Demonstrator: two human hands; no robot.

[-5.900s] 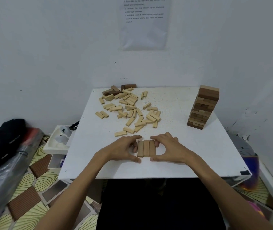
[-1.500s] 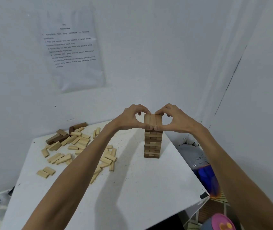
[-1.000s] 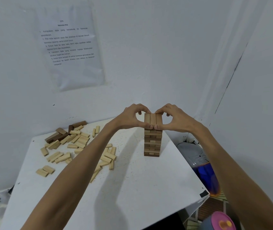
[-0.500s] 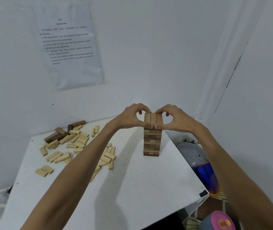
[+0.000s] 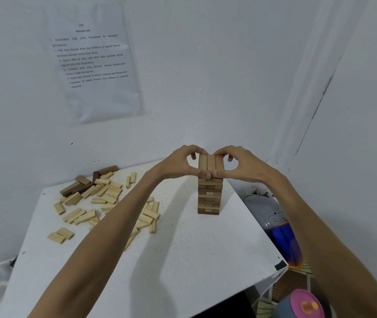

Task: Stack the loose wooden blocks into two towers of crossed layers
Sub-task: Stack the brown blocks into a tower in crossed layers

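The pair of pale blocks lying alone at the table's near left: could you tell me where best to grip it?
I'd pinch the pair from above across its two outer long sides; the blocks lie flat, side by side, with bare table around them.

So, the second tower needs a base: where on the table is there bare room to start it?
The near half of the white table is bare, from the loose blocks and the tower down to the front edge. A narrower bare strip lies between pile and tower. The far left is crowded with blocks.
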